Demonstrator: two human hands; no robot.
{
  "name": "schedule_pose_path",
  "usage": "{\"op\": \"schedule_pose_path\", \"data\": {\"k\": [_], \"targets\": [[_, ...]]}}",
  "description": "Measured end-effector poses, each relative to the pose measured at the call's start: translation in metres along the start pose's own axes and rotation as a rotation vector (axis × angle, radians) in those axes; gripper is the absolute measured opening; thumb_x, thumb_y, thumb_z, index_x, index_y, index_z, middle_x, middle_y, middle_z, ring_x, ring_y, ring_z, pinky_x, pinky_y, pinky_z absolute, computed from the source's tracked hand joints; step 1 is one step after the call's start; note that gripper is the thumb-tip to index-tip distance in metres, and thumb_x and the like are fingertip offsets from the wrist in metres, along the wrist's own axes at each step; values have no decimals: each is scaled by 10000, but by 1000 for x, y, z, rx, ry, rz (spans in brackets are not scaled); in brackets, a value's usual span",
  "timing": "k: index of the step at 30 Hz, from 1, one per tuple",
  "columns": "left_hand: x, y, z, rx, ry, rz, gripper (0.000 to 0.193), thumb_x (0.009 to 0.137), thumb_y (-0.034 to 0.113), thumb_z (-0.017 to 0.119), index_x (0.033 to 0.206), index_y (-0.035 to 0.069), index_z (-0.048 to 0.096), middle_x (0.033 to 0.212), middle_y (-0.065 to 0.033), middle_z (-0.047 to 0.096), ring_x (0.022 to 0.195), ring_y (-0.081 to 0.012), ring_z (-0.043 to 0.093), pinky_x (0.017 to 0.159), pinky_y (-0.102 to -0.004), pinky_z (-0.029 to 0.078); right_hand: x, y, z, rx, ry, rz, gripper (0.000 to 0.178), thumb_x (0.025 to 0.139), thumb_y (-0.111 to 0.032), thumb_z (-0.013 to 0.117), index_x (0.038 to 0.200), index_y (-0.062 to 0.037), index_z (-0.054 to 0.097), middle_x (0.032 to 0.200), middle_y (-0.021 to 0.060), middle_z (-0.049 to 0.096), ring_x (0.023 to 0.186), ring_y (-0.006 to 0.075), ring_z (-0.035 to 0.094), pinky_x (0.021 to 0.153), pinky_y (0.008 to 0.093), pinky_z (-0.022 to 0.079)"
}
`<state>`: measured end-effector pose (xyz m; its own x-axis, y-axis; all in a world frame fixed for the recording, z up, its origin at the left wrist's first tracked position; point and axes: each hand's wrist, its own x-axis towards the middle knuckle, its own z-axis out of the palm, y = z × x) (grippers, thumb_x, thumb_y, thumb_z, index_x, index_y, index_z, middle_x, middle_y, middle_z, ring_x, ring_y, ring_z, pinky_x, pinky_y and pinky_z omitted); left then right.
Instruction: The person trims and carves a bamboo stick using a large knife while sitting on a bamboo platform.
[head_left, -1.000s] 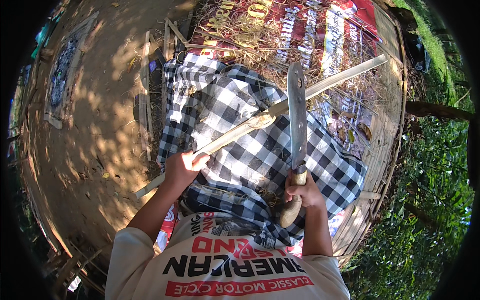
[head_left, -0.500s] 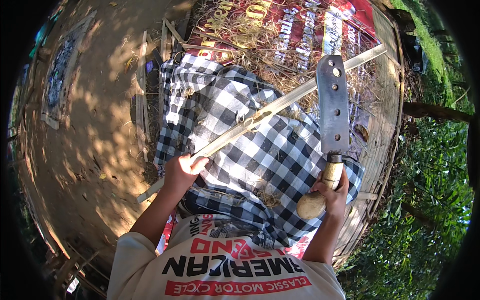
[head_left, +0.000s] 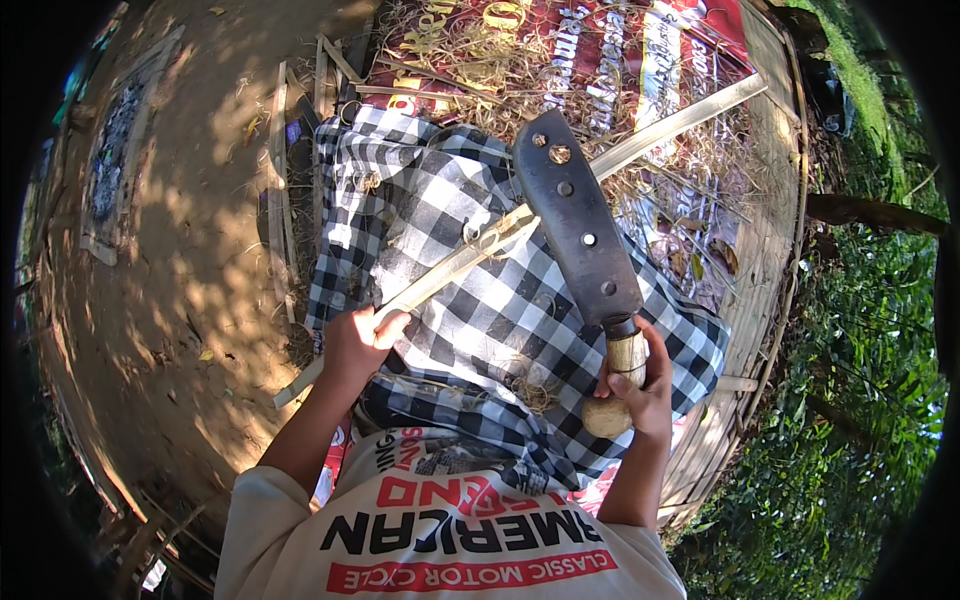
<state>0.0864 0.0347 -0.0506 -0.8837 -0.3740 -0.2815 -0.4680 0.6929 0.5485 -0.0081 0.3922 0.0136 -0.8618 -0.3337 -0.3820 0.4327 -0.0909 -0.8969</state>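
Note:
My left hand [head_left: 356,346] is closed round the lower part of a long, pale bamboo strip [head_left: 425,290]. The strip runs slantwise from beside my left forearm up to the far right. Partway along it a thin shaving curls up from a node [head_left: 488,242]. In my right hand [head_left: 646,385] is a machete [head_left: 585,245], gripped by its round-ended wooden handle. Its broad, dark blade has several holes and lies across the strip in this view; I cannot tell whether they touch. Beneath both hands a black-and-white checkered cloth [head_left: 545,330] covers my lap.
A red printed sheet [head_left: 640,40] strewn with bamboo shavings [head_left: 480,60] spreads beyond the cloth. Slatted bamboo [head_left: 775,190] edges the right side, with green plants [head_left: 860,370] past it. Loose strips [head_left: 280,190] lie left, beside bare earth [head_left: 200,290].
The machete's blade has swung left and tilted, from upright at the right to across the strip's middle. My right hand has shifted slightly left; my left hand barely moves.

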Motion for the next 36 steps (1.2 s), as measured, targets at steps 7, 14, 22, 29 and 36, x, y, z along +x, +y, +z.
{"op": "schedule_pose_path", "data": {"k": [7, 14, 22, 29, 36], "targets": [[2, -2, 1, 36, 47, 52, 499, 801, 490, 696, 629, 28, 616, 544, -185, 563, 540, -393, 592, 499, -430, 460, 4, 0, 1, -116, 45, 154, 702, 794, 62, 681, 1394, -8, 324, 770, 72, 569, 630, 144, 590, 585, 292, 518], [2, -11, 5, -43, 23, 55, 505, 800, 480, 702, 660, 0, 629, 569, -207, 576, 560, -401, 597, 507, -435, 465, 1, -3, -3, -104, 37, 68, 741, 744, 141, 628, 1390, -62, 329, 822, 95, 586, 638, 151, 594, 581, 305, 528], [2, -13, 4, -2, -15, 56, 505, 811, 495, 685, 698, 5, 648, 578, -212, 579, 570, -398, 606, 504, -430, 467, -7, -2, 6, -71, 19, 104, 814, 726, 156, 627, 1425, -62, 270, 848, 107, 594, 651, 150, 607, 598, 310, 540], [0, -15, -3, 63, -30, 56, 538, 817, 506, 676, 672, -10, 633, 584, -224, 574, 576, -411, 600, 517, -441, 471, -21, 8, 11, -42, -49, 200, 850, 750, 122, 640, 1460, -74, 216, 809, 97, 577, 655, 153, 595, 615, 308, 525], [1, 0, -8, 32, -79, -50, 518, 817, 483, 682, 677, -14, 642, 602, -232, 584, 599, -419, 608, 531, -440, 479, -19, -1, 39, -865, 121, -104, 568, 759, -20, 685, 1262, -38, 421, 887, 224, 646, 744, 341, 688, 647, 379, 536]]}}
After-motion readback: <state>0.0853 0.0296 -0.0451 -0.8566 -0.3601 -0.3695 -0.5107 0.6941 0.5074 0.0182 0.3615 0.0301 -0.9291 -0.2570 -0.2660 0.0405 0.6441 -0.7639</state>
